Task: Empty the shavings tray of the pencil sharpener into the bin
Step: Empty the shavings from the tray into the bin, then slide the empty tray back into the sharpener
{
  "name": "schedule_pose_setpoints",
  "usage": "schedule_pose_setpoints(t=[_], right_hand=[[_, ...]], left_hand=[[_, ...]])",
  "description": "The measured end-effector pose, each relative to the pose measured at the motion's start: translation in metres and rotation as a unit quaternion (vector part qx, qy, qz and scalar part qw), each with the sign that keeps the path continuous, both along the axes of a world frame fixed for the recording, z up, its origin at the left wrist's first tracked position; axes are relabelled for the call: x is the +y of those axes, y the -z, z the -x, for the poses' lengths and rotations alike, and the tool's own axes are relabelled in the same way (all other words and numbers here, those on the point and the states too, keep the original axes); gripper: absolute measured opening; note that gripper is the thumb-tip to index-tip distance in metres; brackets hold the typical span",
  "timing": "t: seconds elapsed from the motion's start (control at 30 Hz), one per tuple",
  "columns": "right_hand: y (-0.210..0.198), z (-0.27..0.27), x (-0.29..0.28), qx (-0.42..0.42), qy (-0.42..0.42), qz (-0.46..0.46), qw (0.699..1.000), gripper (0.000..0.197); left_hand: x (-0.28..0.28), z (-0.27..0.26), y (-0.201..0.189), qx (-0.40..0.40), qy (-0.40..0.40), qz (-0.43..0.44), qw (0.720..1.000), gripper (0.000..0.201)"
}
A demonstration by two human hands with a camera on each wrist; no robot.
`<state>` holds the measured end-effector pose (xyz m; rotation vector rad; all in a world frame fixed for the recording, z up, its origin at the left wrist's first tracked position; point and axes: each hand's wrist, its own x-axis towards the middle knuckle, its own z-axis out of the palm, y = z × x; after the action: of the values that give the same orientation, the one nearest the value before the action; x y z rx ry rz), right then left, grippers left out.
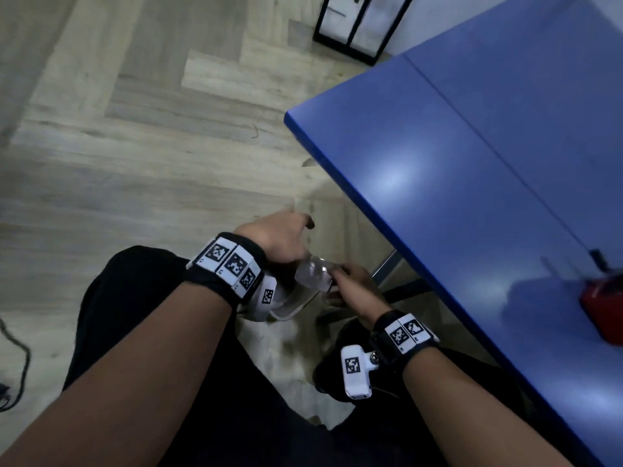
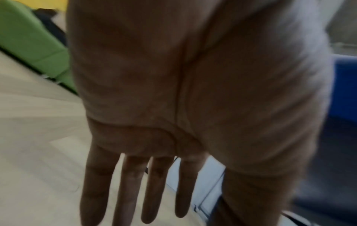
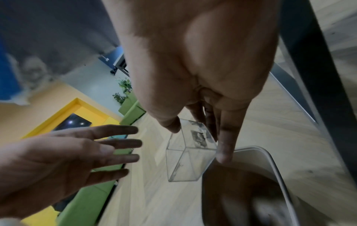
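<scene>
My right hand (image 1: 340, 281) pinches the clear plastic shavings tray (image 1: 313, 273) between thumb and fingers (image 3: 222, 152). The tray (image 3: 189, 157) is tilted, just above and beside the rim of the white bin (image 3: 270, 160), and dark smudges mark its walls. In the head view the bin's rim (image 1: 293, 308) shows under my hands, between my knees. My left hand (image 1: 290, 230) hovers left of the tray, its fingers (image 3: 115, 159) straight and spread, holding nothing. The left wrist view shows only that flat palm and fingers (image 2: 131, 191). The red sharpener body (image 1: 603, 311) sits on the blue table.
The blue table (image 1: 455, 146) fills the right side, its edge close to my right forearm, with its legs (image 1: 384, 264) beside the bin. Wood floor lies to the left. A black cable (image 1: 17, 358) trails at the far left. A black-framed stand (image 1: 357, 25) is at the back.
</scene>
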<state>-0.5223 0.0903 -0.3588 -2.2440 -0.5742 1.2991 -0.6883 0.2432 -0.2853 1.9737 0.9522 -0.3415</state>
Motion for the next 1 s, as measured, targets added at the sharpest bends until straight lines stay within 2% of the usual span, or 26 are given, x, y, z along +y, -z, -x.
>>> schedule_pose_setpoints(t=[0.07, 0.17, 0.23, 0.33, 0.43, 0.53, 0.7, 0.8, 0.87, 0.93, 1.0], right_hand=[[-0.026, 0.004, -0.013, 0.041, 0.012, -0.020, 0.999, 0.026], [-0.067, 0.016, -0.032, 0.085, 0.016, -0.048, 0.995, 0.027], [-0.093, 0.026, -0.045, 0.123, 0.019, -0.069, 0.990, 0.028], [-0.125, 0.039, -0.068, 0.172, 0.014, -0.090, 0.981, 0.031], [-0.157, 0.047, -0.093, 0.178, 0.016, -0.124, 0.976, 0.032], [-0.191, 0.043, -0.123, 0.162, 0.017, -0.155, 0.974, 0.034], [-0.249, 0.028, -0.187, 0.111, 0.011, -0.219, 0.969, 0.033], [-0.279, 0.016, -0.230, 0.021, -0.011, -0.267, 0.963, 0.030], [-0.292, 0.006, -0.258, -0.031, -0.033, -0.279, 0.959, 0.048], [-0.299, -0.003, -0.283, -0.053, -0.021, -0.293, 0.954, 0.066], [-0.301, -0.015, -0.303, -0.120, -0.004, -0.309, 0.944, 0.073]], left_hand=[[-0.019, -0.006, -0.018, 0.032, 0.077, -0.017, 0.996, 0.089], [-0.043, -0.007, -0.039, 0.076, 0.190, -0.063, 0.977, 0.114], [-0.056, 0.000, -0.054, 0.079, 0.239, -0.082, 0.964, 0.120], [-0.074, 0.016, -0.084, 0.028, 0.256, -0.118, 0.959, 0.094], [-0.090, 0.028, -0.112, -0.017, 0.248, -0.131, 0.960, 0.066], [-0.110, 0.031, -0.145, -0.060, 0.238, -0.127, 0.961, 0.055], [-0.150, 0.014, -0.202, -0.114, 0.274, -0.173, 0.939, 0.055], [-0.177, -0.011, -0.235, -0.130, 0.314, -0.203, 0.918, 0.053], [-0.194, -0.033, -0.252, -0.128, 0.346, -0.226, 0.901, 0.055], [-0.210, -0.058, -0.265, -0.130, 0.372, -0.235, 0.888, 0.059], [-0.225, -0.083, -0.275, -0.133, 0.396, -0.237, 0.877, 0.062]])
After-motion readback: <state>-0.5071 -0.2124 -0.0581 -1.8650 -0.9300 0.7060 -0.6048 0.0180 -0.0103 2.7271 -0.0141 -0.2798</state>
